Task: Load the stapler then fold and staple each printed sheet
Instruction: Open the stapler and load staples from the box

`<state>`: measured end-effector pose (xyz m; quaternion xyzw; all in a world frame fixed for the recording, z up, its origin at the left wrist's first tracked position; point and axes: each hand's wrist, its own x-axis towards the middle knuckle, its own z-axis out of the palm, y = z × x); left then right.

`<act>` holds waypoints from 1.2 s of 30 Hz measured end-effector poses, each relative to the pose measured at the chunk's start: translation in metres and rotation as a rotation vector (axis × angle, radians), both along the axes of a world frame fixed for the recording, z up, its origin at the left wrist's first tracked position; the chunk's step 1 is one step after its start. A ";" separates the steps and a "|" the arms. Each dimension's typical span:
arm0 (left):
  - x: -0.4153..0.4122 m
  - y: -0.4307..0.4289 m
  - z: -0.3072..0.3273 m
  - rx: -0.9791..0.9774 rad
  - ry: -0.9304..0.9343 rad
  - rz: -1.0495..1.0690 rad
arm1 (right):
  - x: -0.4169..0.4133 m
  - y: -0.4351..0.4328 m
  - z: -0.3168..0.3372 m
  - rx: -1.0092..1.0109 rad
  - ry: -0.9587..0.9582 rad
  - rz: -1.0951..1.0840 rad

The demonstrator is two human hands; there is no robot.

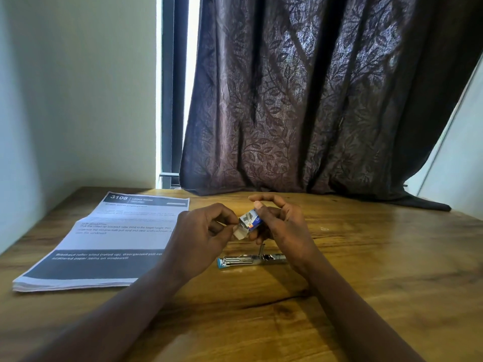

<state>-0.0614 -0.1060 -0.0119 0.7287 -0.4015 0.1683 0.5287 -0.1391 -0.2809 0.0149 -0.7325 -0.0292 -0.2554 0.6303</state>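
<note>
Our right hand holds a small blue-and-white cardboard staple box between the thumb and the curled lower fingers, while the index finger arches free above the box without touching it. Our left hand, its fingers curled inward, pinches the pale open flap at the box's left end, so that both hands grip the same box from opposite sides. We hold the box in the air above the table, tilted with its flap end lower; we cannot tell what lies inside it. Directly below the hands, on the side nearer to us, a slim silver metal stapler with a blue tip lies flat on the brown wooden table. Its long axis runs left to right, the blue tip points left, and its right end is hidden behind our right wrist. A thin metal rod rises from it near the middle. We touch the stapler with neither hand. To the left of the hands, a thick stack of printed white sheets with dark grey bands rests on the table, its top page headed "3108" and its right edge partly covered by our left hand and forearm. Beyond the table hangs a dark purple curtain with a leaf pattern, its hem resting on the far edge of the tabletop. To its left we see a dark window frame and a plain pale wall.
</note>
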 end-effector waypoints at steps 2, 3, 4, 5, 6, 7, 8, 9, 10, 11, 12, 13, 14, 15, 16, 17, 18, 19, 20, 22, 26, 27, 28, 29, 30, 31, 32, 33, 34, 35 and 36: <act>-0.001 -0.001 0.001 -0.028 0.034 -0.014 | 0.001 0.000 0.000 0.020 -0.033 -0.002; -0.003 -0.002 0.001 -0.036 0.049 -0.025 | 0.001 -0.001 -0.001 0.027 -0.037 -0.007; -0.004 -0.002 0.002 -0.043 0.064 -0.037 | 0.001 -0.001 -0.001 0.031 -0.036 -0.012; -0.005 -0.002 0.002 -0.050 0.079 -0.051 | 0.001 -0.001 -0.001 0.037 -0.030 -0.019; -0.006 -0.003 0.002 -0.055 0.091 -0.060 | 0.001 -0.001 -0.001 0.049 -0.023 -0.026; -0.006 -0.004 0.001 -0.057 0.099 -0.064 | 0.001 -0.001 -0.001 0.064 -0.017 -0.030; -0.007 -0.004 0.001 -0.058 0.100 -0.058 | 0.001 -0.002 -0.001 0.077 -0.012 -0.030; -0.007 -0.005 0.001 -0.059 0.096 -0.043 | 0.002 -0.002 -0.001 0.084 -0.007 -0.027; -0.007 -0.005 0.000 -0.061 0.089 -0.024 | 0.002 -0.002 -0.002 0.083 -0.001 -0.024; -0.007 -0.005 0.000 -0.063 0.082 -0.006 | 0.002 -0.002 -0.002 0.074 0.006 -0.020; -0.007 -0.004 0.001 -0.059 0.075 0.010 | 0.002 -0.003 -0.002 0.057 0.011 -0.015; -0.007 -0.004 0.001 -0.048 0.067 0.021 | 0.002 -0.003 -0.003 0.039 0.015 -0.011; -0.008 -0.004 0.002 -0.035 0.064 0.026 | 0.002 -0.004 -0.003 0.026 0.015 -0.007; -0.008 -0.003 0.003 -0.027 0.067 0.025 | 0.001 -0.004 -0.003 0.018 0.008 -0.003; -0.009 -0.003 0.004 -0.023 0.079 0.023 | 0.000 -0.004 -0.003 0.016 -0.001 0.001; -0.009 -0.003 0.004 -0.026 0.098 0.024 | 0.000 -0.004 -0.003 0.018 -0.009 0.004; -0.010 -0.004 0.005 -0.032 0.124 0.027 | 0.000 -0.003 -0.003 0.022 -0.015 0.005; -0.011 -0.004 0.005 -0.043 0.156 0.030 | 0.000 -0.003 -0.004 0.025 -0.020 0.004; -0.012 -0.005 0.006 -0.052 0.193 0.032 | -0.001 -0.003 -0.004 0.028 -0.024 0.002; -0.013 -0.006 0.007 -0.052 0.269 0.025 | -0.001 -0.002 -0.004 0.025 -0.028 -0.003; -0.010 -0.006 0.007 -0.040 0.376 0.006 | -0.001 -0.001 -0.005 0.020 -0.014 0.003; -0.009 -0.006 0.006 -0.044 0.400 0.004 | 0.000 -0.001 -0.005 0.019 -0.006 0.002; -0.008 -0.006 0.006 -0.051 0.428 0.001 | 0.001 -0.001 -0.005 0.022 0.002 0.002; -0.008 -0.006 0.006 -0.062 0.465 -0.010 | 0.001 -0.001 -0.005 0.031 0.008 0.005; -0.007 -0.006 0.005 -0.075 0.510 -0.028 | 0.001 -0.001 -0.005 0.039 0.014 0.005; -0.007 -0.007 0.005 -0.086 0.556 -0.048 | 0.001 -0.001 -0.005 0.047 0.020 0.003; -0.007 -0.007 0.005 -0.094 0.600 -0.065 | 0.002 -0.001 -0.005 0.058 0.026 0.003; -0.007 -0.007 0.006 -0.099 0.642 -0.080 | 0.001 -0.001 -0.005 0.074 0.031 0.006; -0.008 -0.008 0.006 -0.109 0.687 -0.097 | 0.001 -0.001 -0.005 0.088 0.037 0.010; -0.008 -0.008 0.006 -0.124 0.735 -0.114 | 0.001 -0.002 -0.005 0.097 0.043 0.013; -0.009 -0.009 0.007 -0.139 0.782 -0.130 | 0.001 -0.002 -0.005 0.101 0.053 0.014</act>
